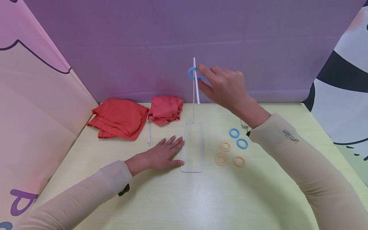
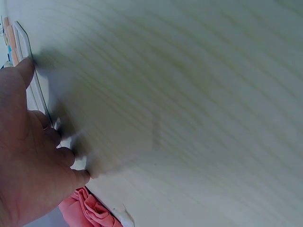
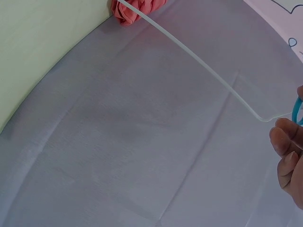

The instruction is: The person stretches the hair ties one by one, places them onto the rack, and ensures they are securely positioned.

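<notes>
Right grip (image 1: 224, 84): narrow, thumb and fingers pinching a blue ring (image 1: 189, 73), raised well above the surface (image 1: 184, 201).
Blue ring: at the fingertips, overlapping the top bar (image 1: 197, 88) of a white stand (image 1: 194, 111); seemed to encircle the bar, but could not tell for certain.
Stand risk: slim wire, so a sideways tug from the raised grip would probably have tilted it or swung the bar, most of all with light pressure at the base (image 1: 191, 172).
Ring risk: a slack pinch might have dropped it; a ring turned askew might have snagged on the bar.
Ring look: round, slender, plain bright blue, its hole far wider than the bar; right side partly hidden by fingers.
Stand look: white, thin; rectangular base flat below the right grip, upright at the base's far end.
Left grip (image 1: 162, 156): holding nothing, fingers straight, lower and left of the right grip; thumb and fingertips touching the base's left side.
Loose rings: two blue rings (image 1: 230, 133) and three peach rings (image 1: 217, 159), on the surface beneath the right grip.
Cloths: red cloth (image 1: 123, 118) and pink cloth (image 1: 166, 109), beyond the left grip.
</notes>
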Demonstrator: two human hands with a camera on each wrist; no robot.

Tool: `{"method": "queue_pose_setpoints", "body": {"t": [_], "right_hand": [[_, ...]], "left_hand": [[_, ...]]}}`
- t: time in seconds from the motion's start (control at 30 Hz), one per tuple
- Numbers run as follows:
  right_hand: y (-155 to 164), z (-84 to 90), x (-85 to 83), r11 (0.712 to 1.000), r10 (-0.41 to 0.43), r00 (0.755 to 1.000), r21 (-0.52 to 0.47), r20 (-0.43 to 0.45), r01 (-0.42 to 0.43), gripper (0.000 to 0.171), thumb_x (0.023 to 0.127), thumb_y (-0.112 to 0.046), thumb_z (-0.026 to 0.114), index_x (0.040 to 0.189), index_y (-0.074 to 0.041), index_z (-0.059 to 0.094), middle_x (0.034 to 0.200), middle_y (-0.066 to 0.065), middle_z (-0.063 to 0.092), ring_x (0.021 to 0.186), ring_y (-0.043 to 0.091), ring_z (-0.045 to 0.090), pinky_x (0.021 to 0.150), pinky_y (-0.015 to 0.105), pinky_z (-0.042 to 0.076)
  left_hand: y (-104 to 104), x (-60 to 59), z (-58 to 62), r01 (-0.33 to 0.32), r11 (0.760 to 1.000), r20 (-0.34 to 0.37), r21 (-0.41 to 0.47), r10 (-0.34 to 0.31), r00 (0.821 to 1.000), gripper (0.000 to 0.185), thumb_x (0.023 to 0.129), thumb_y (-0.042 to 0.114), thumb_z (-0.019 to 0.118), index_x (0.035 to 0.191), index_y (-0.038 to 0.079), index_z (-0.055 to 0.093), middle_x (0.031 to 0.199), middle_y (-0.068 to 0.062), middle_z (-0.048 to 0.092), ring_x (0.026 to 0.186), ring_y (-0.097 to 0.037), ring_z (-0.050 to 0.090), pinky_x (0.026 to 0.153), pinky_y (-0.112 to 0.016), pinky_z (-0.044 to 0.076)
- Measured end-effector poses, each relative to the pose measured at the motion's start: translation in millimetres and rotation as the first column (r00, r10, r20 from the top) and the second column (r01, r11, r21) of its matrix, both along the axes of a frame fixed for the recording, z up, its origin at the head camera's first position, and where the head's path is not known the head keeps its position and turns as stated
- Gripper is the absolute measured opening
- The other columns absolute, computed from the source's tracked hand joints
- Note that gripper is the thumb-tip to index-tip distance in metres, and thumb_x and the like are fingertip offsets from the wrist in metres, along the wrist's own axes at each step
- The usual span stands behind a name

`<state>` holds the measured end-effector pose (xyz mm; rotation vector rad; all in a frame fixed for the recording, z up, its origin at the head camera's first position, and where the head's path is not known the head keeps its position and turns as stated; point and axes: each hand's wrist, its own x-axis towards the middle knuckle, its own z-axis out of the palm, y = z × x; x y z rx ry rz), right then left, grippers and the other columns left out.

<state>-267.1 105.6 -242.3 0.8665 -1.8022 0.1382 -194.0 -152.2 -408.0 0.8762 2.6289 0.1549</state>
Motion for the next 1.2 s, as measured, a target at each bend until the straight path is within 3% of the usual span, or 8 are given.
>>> {"method": "queue_pose_setpoints", "body": {"t": [0.37,0.7,1.2], "right_hand": [[-1.6,-1.4,-16.2,0.999,-0.032,0.998,-0.041,0.06,0.035,0.024,0.098,-0.028,0.06,0.116,-0.014,0.068,0.06,0.006,0.056,0.043,0.024,0.048,0.04,0.028,0.017],[-2.9,-0.5,-20.4,0.997,-0.047,0.993,-0.052,0.113,0.053,0.024,0.099,-0.028,0.059,0.118,-0.014,0.066,0.06,0.008,0.057,0.042,0.025,0.046,0.04,0.03,0.022],[-5.0,-1.8,-25.2,0.993,-0.067,0.989,-0.083,0.133,0.078,0.027,0.098,-0.029,0.062,0.12,-0.015,0.067,0.066,0.008,0.065,0.048,0.027,0.056,0.038,0.034,0.032]], "left_hand": [[0.8,0.4,-2.5,-0.006,1.0,0.007,0.004,0.006,1.0,0.088,0.098,0.065,0.046,0.163,0.018,0.009,0.171,0.001,0.003,0.158,-0.029,-0.003,0.127,-0.056,0.007],[2.0,0.5,-1.2,0.005,1.0,-0.004,0.01,-0.005,1.0,0.088,0.098,0.065,0.046,0.163,0.017,0.011,0.171,-0.001,0.005,0.158,-0.031,-0.002,0.126,-0.057,0.007],[1.9,2.9,3.3,0.007,1.0,-0.002,0.029,-0.007,1.0,0.087,0.099,0.062,0.047,0.162,0.014,0.013,0.171,-0.004,0.007,0.158,-0.033,0.0,0.126,-0.057,0.008]]}}
